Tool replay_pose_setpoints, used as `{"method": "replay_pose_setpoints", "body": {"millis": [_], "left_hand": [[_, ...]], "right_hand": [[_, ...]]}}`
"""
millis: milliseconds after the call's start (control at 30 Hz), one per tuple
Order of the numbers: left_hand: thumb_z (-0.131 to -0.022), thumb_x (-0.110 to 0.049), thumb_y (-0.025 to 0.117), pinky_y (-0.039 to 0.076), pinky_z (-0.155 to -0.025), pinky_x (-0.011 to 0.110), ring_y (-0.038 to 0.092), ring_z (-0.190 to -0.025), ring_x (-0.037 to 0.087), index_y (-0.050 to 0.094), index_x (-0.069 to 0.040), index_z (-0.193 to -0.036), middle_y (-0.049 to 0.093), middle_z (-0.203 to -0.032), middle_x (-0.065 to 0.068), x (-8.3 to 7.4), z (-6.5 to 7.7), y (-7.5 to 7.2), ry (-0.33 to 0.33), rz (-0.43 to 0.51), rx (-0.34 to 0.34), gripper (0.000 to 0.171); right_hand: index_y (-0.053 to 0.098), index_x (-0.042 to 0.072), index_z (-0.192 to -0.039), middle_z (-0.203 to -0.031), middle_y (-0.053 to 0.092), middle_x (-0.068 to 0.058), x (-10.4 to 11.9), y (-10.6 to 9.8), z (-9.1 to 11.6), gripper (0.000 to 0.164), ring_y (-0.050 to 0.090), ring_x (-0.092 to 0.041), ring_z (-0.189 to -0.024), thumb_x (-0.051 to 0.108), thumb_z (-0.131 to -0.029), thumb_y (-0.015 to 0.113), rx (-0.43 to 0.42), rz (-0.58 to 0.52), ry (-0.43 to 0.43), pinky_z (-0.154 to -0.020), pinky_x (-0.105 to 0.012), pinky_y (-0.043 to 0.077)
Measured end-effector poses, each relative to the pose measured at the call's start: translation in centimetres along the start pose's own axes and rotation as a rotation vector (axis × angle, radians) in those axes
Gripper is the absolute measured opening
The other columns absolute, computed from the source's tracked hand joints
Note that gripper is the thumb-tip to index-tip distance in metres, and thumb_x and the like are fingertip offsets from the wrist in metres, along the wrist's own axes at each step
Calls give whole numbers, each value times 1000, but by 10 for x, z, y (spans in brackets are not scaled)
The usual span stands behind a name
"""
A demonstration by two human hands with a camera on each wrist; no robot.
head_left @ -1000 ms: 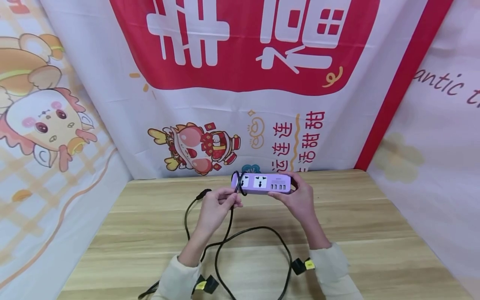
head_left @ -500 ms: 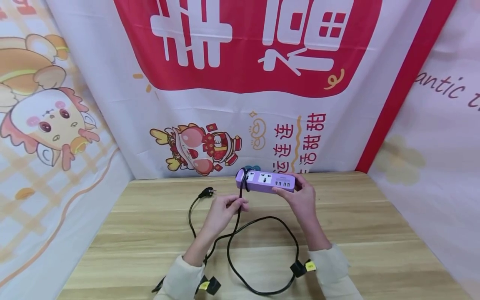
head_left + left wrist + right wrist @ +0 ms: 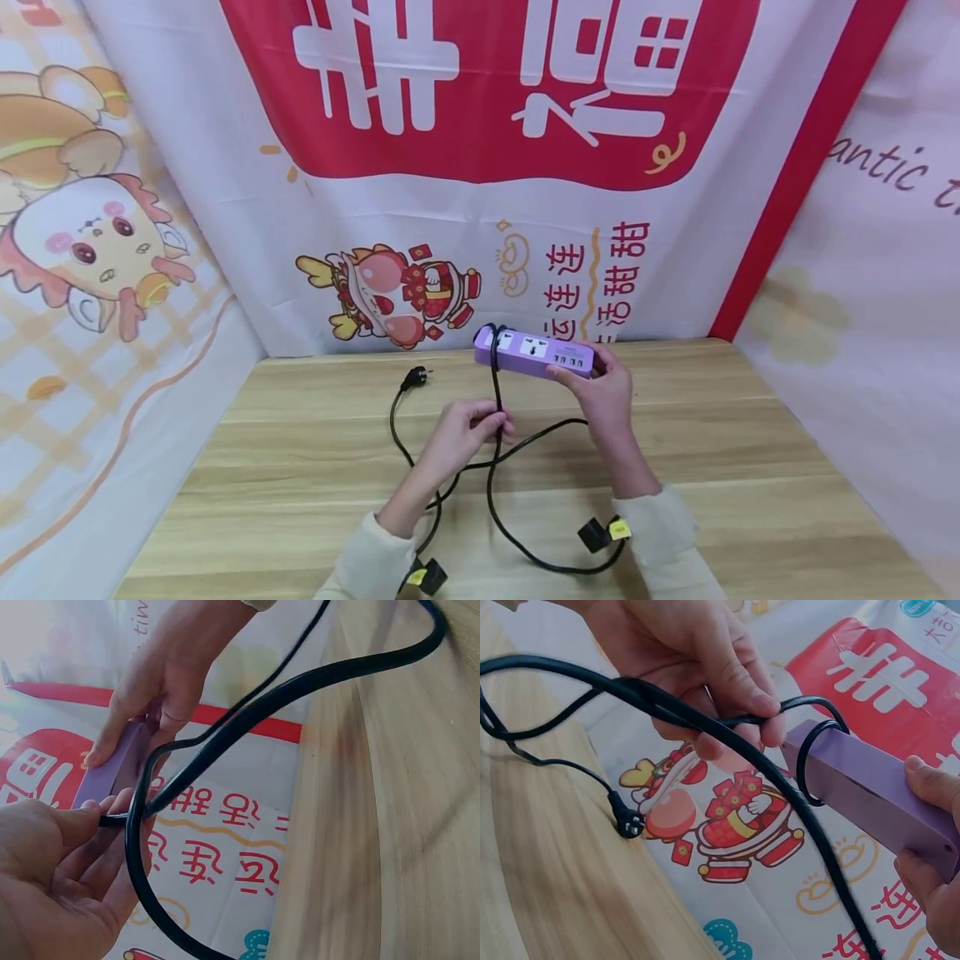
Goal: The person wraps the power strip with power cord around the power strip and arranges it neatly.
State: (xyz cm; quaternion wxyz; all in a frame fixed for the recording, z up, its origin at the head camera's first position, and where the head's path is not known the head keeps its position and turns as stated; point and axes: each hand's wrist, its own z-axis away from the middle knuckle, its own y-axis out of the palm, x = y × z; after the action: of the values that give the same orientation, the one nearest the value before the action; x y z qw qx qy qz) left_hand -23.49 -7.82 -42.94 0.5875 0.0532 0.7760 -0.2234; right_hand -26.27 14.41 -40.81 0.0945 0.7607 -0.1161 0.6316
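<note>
A purple power strip (image 3: 534, 353) with white sockets and USB ports is held up near the table's back edge. My right hand (image 3: 606, 392) grips its right end between thumb and fingers. Around the strip's left end loops its black cable (image 3: 802, 761). Just below that end, my left hand (image 3: 468, 429) pinches the cable between thumb and fingertips; the left wrist view shows this left hand (image 3: 67, 862) with its other fingers spread loosely. The rest of the cable hangs in loose curves below. Its black plug (image 3: 415, 377) lies left of the left hand, prongs showing.
The wooden table (image 3: 750, 467) extends beneath both hands. A printed cloth (image 3: 465, 208) stands behind it, with more printed cloth at the left and right. A black wrist camera (image 3: 595, 534) sits near each sleeve.
My left hand has moved down and right along the cable, drawing it away from the strip. The strip has tilted, its left end rising. The plug and the cable's curves have shifted.
</note>
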Motion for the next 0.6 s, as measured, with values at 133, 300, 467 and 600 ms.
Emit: {"method": "replay_pose_setpoints", "body": {"millis": [133, 300, 467, 600], "left_hand": [[-100, -7, 57, 60, -73, 24, 71, -74, 14, 71, 2, -99, 72, -86, 19, -3, 1, 3, 99, -73, 22, 17], [-101, -8, 56, 60, -72, 24, 71, -74, 16, 71, 1, -99, 72, -85, 19, -2, 1, 2, 121, -116, 31, 18], [-100, -7, 56, 59, -74, 23, 71, -78, 26, 70, 0, -97, 72, -86, 18, 1, -1, -2, 58, -156, 5, 16], [-100, -7, 58, 57, -71, 20, 68, -78, 16, 70, -2, -94, 72, -85, 13, 5, -3, -4, 71, -228, 10, 15]], "right_hand": [[62, 7, -127, -122, 65, -13, 1, 1, 0, 63, 63, -18, -105, 18, -72, 91, 20, -19, 11, -84, -19, 56], [63, 7, -125, -120, 65, -13, 2, 1, -2, 60, 63, -17, -103, 15, -72, 90, 5, -38, 24, -83, -19, 56], [62, 5, -127, -122, 63, -12, 5, -2, -3, 60, 61, -16, -105, 13, -74, 89, -3, -70, 65, -85, -18, 56], [60, 3, -130, -128, 59, -13, 7, -2, -3, 60, 59, -19, -112, 8, -77, 86, 25, -123, 110, -89, -19, 55]]}}
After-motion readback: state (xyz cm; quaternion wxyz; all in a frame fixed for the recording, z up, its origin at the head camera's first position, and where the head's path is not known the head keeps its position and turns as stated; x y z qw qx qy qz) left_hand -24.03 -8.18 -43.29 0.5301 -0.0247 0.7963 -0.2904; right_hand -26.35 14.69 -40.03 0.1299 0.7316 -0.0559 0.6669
